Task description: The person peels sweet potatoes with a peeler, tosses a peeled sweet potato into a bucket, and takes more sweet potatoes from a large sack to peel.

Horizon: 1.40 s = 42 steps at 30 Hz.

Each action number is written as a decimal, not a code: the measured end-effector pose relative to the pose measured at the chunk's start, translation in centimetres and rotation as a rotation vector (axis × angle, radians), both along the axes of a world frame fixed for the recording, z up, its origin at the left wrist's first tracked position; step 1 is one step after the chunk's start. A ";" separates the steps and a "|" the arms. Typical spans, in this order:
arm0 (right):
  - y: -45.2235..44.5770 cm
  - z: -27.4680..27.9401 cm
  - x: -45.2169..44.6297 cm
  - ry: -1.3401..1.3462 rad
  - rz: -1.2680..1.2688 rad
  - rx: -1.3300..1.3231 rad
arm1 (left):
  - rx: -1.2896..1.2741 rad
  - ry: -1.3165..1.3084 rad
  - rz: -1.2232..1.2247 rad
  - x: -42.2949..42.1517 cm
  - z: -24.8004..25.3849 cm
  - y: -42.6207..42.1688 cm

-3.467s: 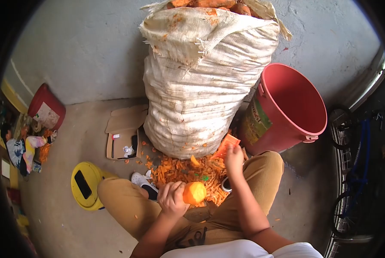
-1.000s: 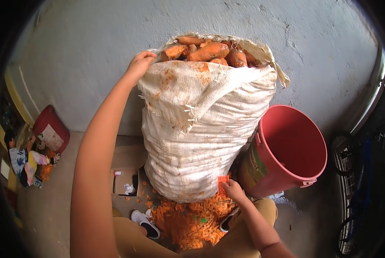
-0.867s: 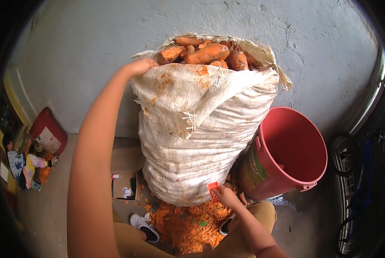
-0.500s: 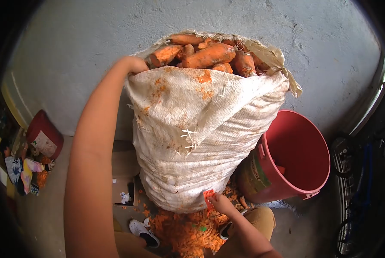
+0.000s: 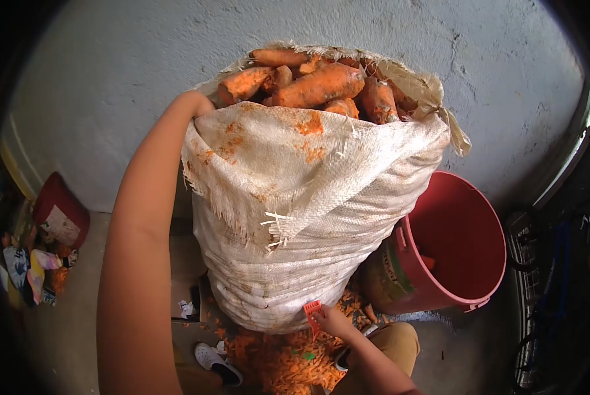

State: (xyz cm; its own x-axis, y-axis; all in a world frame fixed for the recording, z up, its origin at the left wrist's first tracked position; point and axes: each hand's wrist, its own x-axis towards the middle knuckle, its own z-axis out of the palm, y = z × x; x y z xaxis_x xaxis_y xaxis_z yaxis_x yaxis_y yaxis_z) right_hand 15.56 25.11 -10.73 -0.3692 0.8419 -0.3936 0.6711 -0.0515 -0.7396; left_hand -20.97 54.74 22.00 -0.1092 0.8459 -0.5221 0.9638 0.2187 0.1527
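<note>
A tall white woven sack [image 5: 275, 263] stands upright, its mouth full of large carrots [image 5: 318, 85]. My left hand [image 5: 195, 105] is closed over the left side of the sack's rim, with its fingertips hidden behind the cloth. Low down in front of the sack, my right hand [image 5: 334, 322] grips a small orange plastic peeler [image 5: 313, 315] with slots in its head. The peeler is close to the sack's lower front; whether it touches the cloth I cannot tell.
Orange peelings [image 5: 282, 362] cover the floor between my shoes. To the right, a large red bucket [image 5: 456, 243] holds an orange piece inside. A smaller red container [image 5: 61, 210] and litter [image 5: 38, 270] lie at left. A grey wall [image 5: 143, 52] rises behind the sack.
My left hand has shifted slightly left and down, and the sack's rim has spread that way with it. My right hand has moved slightly left and down with the peeler.
</note>
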 end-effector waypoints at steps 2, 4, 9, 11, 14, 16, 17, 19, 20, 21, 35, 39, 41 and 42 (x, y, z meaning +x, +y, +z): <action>0.1 -0.1 -0.1 0.004 0.002 -0.011 | 0.010 0.057 -0.037 -0.8 -0.4 0.9; 0.2 -0.4 0.1 0.015 0.005 -0.014 | 0.080 0.149 -0.032 -0.1 -0.5 1.1; -0.1 -0.9 0.4 0.041 0.015 0.013 | 0.088 0.184 -0.108 -1.6 -1.1 2.5; -0.2 -0.9 0.5 0.034 0.022 0.006 | 0.093 0.148 -0.147 -1.8 -0.9 2.6; -0.3 -0.9 0.6 0.005 0.031 0.012 | 0.100 0.035 -0.236 -0.6 0.8 0.7; -0.2 -0.6 0.6 -0.025 0.035 0.021 | 0.184 0.038 -0.236 0.5 0.6 1.1; -0.1 -0.7 0.6 -0.015 0.038 0.021 | 0.247 0.053 -0.225 1.0 0.2 1.7; -0.1 -0.8 0.7 0.002 0.041 0.020 | 0.331 0.081 -0.193 2.6 -0.6 2.9; -0.1 -0.9 0.8 0.012 0.037 0.016 | 0.341 0.088 -0.181 3.0 -0.9 3.4; -0.1 -1.1 0.8 0.023 0.036 0.011 | 0.341 0.094 -0.173 3.4 -1.0 3.9; 0.0 -1.0 1.2 -0.075 0.028 0.001 | 0.098 0.091 -0.069 0.9 -1.9 7.0; 0.1 -0.9 1.1 -0.077 0.031 -0.008 | 0.093 0.095 -0.062 0.6 -2.1 7.7; 0.2 -0.4 1.0 -0.075 0.027 -0.010 | 0.125 0.122 -0.069 0.8 -2.6 7.8; 0.2 0.0 1.0 -0.071 0.022 -0.018 | 0.142 0.133 -0.067 0.7 -3.0 7.9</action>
State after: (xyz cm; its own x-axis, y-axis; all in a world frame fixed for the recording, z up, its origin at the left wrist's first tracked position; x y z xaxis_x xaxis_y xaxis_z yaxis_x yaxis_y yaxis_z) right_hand 16.59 25.30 -10.73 -0.3588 0.8264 -0.4340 0.7226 -0.0484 -0.6896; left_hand -20.23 62.63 19.05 -0.1099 0.9178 -0.3814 0.9892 0.1383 0.0478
